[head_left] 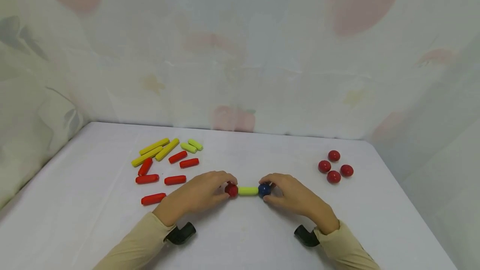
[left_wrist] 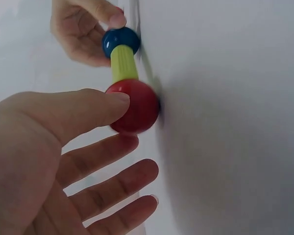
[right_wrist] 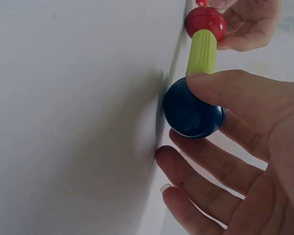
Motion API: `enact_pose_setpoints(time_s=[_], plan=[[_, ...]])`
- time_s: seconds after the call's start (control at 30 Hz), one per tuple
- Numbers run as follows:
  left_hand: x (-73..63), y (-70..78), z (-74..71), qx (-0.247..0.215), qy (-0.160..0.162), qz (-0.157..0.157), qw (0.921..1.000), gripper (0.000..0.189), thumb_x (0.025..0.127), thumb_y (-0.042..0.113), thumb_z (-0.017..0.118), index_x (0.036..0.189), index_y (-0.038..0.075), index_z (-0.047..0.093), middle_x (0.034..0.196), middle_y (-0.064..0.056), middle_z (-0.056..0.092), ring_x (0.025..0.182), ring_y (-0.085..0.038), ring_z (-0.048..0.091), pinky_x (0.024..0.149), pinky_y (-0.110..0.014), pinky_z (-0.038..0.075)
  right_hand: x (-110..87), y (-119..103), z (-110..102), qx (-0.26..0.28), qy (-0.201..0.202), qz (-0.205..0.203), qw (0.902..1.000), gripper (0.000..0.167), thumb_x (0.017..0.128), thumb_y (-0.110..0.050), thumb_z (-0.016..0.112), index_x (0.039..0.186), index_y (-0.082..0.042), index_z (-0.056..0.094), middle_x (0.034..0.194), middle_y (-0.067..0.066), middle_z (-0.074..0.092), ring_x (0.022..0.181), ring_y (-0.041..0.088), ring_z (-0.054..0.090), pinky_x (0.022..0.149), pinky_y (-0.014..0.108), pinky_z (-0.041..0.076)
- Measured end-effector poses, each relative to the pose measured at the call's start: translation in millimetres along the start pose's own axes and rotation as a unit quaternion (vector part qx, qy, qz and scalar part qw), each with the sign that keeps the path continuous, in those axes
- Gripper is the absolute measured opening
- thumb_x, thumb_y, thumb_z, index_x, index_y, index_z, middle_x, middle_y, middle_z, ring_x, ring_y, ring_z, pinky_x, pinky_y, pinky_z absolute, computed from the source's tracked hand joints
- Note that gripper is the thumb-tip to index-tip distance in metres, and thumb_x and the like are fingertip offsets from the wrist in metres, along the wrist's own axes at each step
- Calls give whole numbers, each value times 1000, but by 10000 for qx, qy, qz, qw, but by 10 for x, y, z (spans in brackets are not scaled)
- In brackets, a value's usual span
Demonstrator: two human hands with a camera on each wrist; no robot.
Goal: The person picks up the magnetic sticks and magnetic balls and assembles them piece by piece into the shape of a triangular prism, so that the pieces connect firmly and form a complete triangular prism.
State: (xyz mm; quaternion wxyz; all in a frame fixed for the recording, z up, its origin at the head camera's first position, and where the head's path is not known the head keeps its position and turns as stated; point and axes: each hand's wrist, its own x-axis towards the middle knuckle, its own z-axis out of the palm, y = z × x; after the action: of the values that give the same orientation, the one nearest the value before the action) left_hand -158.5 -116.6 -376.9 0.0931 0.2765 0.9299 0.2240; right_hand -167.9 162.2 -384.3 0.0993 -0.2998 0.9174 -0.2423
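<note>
A lime-green ribbed rod [head_left: 248, 191] lies across the table with a red ball [head_left: 233, 190] at its left end and a dark blue ball [head_left: 264, 190] at its right end. My left hand [head_left: 204, 191] pinches the red ball between thumb and forefinger, its other fingers spread in the left wrist view. On the blue ball, the thumb and fingers of my right hand [head_left: 294, 195] hold from the right side. Both wrist views show the rod [right_wrist: 202, 54] in line between the two balls, which sit low at the white tabletop.
Several red rods [head_left: 147, 179] lie left of my left hand, with yellow rods [head_left: 147, 156] and two lime-green rods [head_left: 188, 148] behind them. Several red balls [head_left: 333, 177] are grouped at the back right. A patterned cloth [head_left: 240, 53] hangs behind the white table [head_left: 243, 241].
</note>
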Motion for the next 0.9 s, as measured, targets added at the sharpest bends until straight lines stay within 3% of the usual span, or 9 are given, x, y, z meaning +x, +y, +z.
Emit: enact_pose_setpoints(time_s=[0.33, 0.73, 0.9], plan=[[-48, -137, -126, 135, 334, -359, 9987, 31, 91, 19, 71, 121, 21, 65, 115, 2, 67, 111, -19, 60, 97, -41, 52, 17, 30, -9, 82, -64, 127, 9999, 39, 89, -21, 74, 125, -10, 63, 115, -1, 68, 102, 13, 63, 95, 40, 53], [-92, -378, -307, 385, 727, -606, 9948, 26, 91, 14, 69, 118, 15, 66, 115, -7, 66, 109, -25, 59, 93, -45, 53, 13, 53, -25, 55, 1, 227, 9997, 39, 89, -22, 74, 124, -12, 62, 113, -3, 68, 100, 12, 62, 95, 40, 53], [-84, -477, -350, 476, 960, -671, 9920, 24, 89, 13, 71, 113, 13, 68, 110, -8, 68, 97, -21, 60, 88, -42, 54, 11, 66, -27, 57, 15, 246, 9997, 38, 89, -23, 74, 124, -12, 63, 113, -3, 68, 101, 12, 62, 95, 40, 53]])
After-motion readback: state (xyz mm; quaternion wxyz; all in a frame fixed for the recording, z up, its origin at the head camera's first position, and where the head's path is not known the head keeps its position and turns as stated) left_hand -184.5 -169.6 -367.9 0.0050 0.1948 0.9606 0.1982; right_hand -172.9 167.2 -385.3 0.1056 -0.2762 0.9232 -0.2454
